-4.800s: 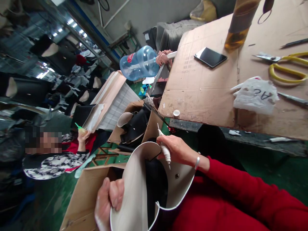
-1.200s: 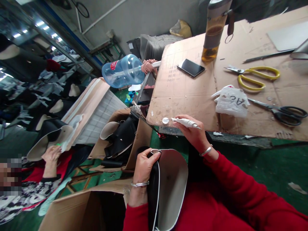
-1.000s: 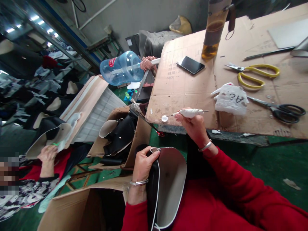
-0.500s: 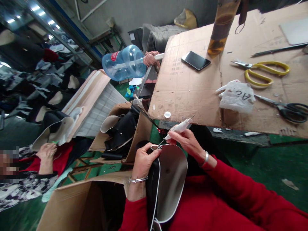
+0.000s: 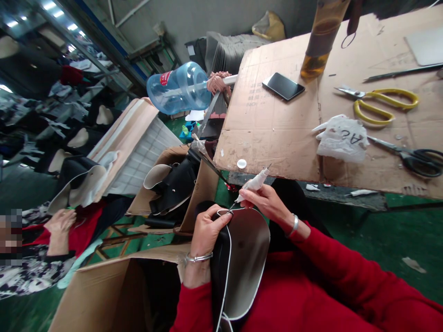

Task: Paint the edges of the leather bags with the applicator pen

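Observation:
My left hand (image 5: pixel 208 229) pinches the upper edge of a black leather-like piece (image 5: pixel 218 272) with a pale grey lining (image 5: pixel 247 258) and a thin white edge. The curved piece lies against my body. In my right hand (image 5: pixel 268 199) is a white-handled tool (image 5: pixel 254 182) with a thin metal tip. The tip meets the piece's edge right beside my left thumb. Fingers hide part of the handle, and I cannot tell whether the tip goes through the material.
On the cardboard-covered table (image 5: pixel 263 133) lie a phone (image 5: pixel 284 86), yellow-handled scissors (image 5: pixel 377 102), black-handled scissors (image 5: pixel 411 157), a plastic bag (image 5: pixel 342 140) and a bottle of amber liquid (image 5: pixel 320 41). Cardboard boxes (image 5: pixel 93 295) stand left, beyond them another person's hand (image 5: pixel 61 226).
The white-handled tool has shifted slightly left and down with my right hand, its tip still by my left thumb. My left hand keeps its grip. The other person's hand has moved slightly left.

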`<control>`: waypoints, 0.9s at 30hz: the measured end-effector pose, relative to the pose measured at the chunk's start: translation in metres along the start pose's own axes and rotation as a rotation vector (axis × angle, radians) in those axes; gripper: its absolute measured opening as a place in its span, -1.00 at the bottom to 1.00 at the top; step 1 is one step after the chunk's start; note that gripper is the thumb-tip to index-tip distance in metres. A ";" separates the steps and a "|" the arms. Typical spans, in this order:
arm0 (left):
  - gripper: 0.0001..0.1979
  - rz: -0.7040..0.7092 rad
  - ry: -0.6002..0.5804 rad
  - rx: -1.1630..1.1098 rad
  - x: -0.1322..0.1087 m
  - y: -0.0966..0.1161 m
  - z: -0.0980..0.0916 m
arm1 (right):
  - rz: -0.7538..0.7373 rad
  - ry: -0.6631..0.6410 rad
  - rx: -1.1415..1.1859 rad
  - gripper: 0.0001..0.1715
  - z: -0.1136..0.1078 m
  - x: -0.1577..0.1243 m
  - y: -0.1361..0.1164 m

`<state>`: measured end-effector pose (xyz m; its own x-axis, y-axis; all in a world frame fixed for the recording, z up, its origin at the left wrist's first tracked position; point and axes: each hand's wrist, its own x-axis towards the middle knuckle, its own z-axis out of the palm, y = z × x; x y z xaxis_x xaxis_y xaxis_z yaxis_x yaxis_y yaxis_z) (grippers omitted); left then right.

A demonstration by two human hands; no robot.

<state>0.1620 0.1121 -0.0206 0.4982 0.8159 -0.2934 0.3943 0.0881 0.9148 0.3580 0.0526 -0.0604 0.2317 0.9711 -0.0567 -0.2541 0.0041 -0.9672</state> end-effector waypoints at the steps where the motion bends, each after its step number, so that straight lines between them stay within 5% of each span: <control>1: -0.81 -0.002 -0.005 0.002 0.000 0.000 0.000 | 0.009 -0.018 -0.006 -0.52 -0.001 0.001 0.001; 12: -0.76 -0.077 0.130 -0.068 0.003 -0.020 -0.018 | -0.027 0.125 0.101 -0.49 0.003 0.000 -0.006; 17: -0.75 -0.102 0.147 -0.003 0.006 -0.024 -0.030 | -0.184 0.229 0.126 -0.61 0.001 0.002 -0.005; 23: -0.75 -0.074 0.104 0.095 0.006 -0.013 -0.031 | -0.400 0.445 -0.194 -0.71 -0.018 0.015 -0.008; 27: -0.70 -0.058 0.088 -0.015 0.004 -0.014 -0.030 | -0.512 0.462 -0.438 -0.75 -0.026 0.019 -0.010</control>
<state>0.1356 0.1310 -0.0267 0.4048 0.8561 -0.3213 0.4087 0.1450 0.9011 0.3890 0.0654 -0.0580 0.6075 0.6776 0.4145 0.3563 0.2338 -0.9046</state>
